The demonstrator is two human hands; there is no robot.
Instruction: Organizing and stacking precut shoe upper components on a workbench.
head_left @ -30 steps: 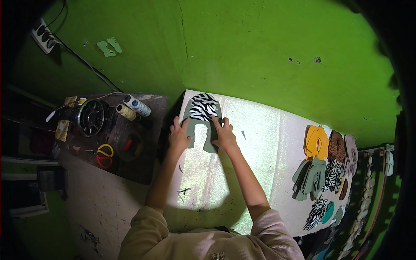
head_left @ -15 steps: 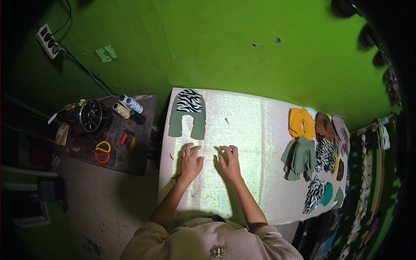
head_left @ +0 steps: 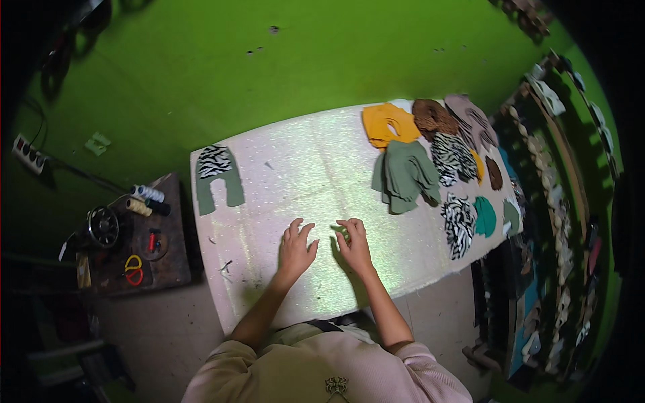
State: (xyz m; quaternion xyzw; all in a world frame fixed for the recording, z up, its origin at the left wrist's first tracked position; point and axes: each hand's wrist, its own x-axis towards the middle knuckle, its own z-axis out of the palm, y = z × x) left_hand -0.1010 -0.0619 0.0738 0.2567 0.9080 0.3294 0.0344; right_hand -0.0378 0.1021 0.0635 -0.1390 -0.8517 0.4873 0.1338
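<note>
Over the middle of the pale table [head_left: 282, 154] hover my two hands, apart from each other and holding nothing. The fingers of my left hand [head_left: 296, 250] are loosely bent and spread. My right hand [head_left: 353, 245] has its thumb and fingers curved, with a gap between them. At the table's left end lies a U-shaped green fabric piece [head_left: 233, 187] with a zebra-print piece [head_left: 214, 161] on its curved top. A pile of green cut pieces [head_left: 406, 176] lies to the right, beyond my right hand. Behind it are yellow cut pieces [head_left: 388, 125].
Brown [head_left: 433, 118] and mauve pieces [head_left: 470, 119], plus zebra-print ones [head_left: 458, 225], fill the table's right end. On a dark sewing table [head_left: 176, 235] at left stand a machine handwheel [head_left: 103, 226], thread cones [head_left: 139, 207] and scissors [head_left: 134, 270]. Shelves [head_left: 537, 168] line the right.
The view has swung to the right, so the table and fabrics appear further left and the shelves show more. My hands stay raised, and the fabric pieces keep their places on the table.
</note>
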